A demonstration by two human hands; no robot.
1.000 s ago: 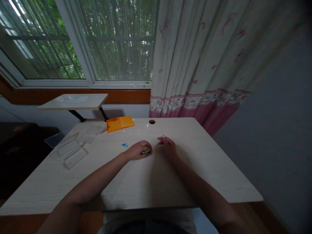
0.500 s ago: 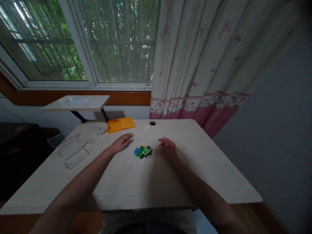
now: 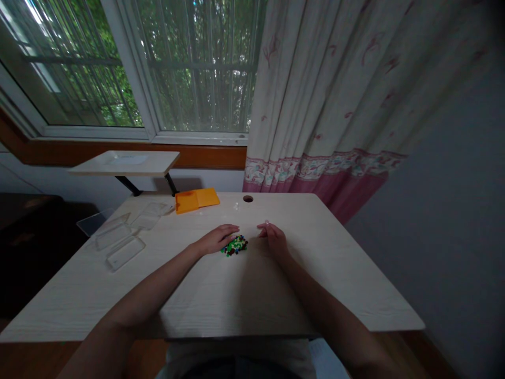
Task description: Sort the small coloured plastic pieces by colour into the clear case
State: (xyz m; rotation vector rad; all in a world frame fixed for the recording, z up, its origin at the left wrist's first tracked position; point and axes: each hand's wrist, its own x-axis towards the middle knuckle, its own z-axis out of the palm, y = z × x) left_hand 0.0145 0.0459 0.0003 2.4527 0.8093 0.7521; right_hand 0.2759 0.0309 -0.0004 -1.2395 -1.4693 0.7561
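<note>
A small heap of tiny colored plastic pieces [image 3: 235, 246], green, brown, pale and a little blue, lies on the light wood-grain table [image 3: 213, 300]. My left hand [image 3: 219, 238] is palm down over the heap's left edge, its fingers stretched out and open. It covers part of the heap, including most of the blue pieces. To the right of the heap, apart from it, my right hand [image 3: 275, 239] rests with thumb and fingers drawn together. Something small and pale shows at its fingertips, too tiny to make out.
An opened orange plastic case [image 3: 197, 200] lies at the back left of the table. Several clear plastic trays [image 3: 125, 253] are spread on the left side. Behind them stands a raised shelf [image 3: 158, 166] on black legs. A round cable hole [image 3: 248, 199] is near the back edge.
My left hand has moved right, from beside the heap onto its left edge, covering the blue pieces. My right hand stays about where it was. The view has shifted slightly.
</note>
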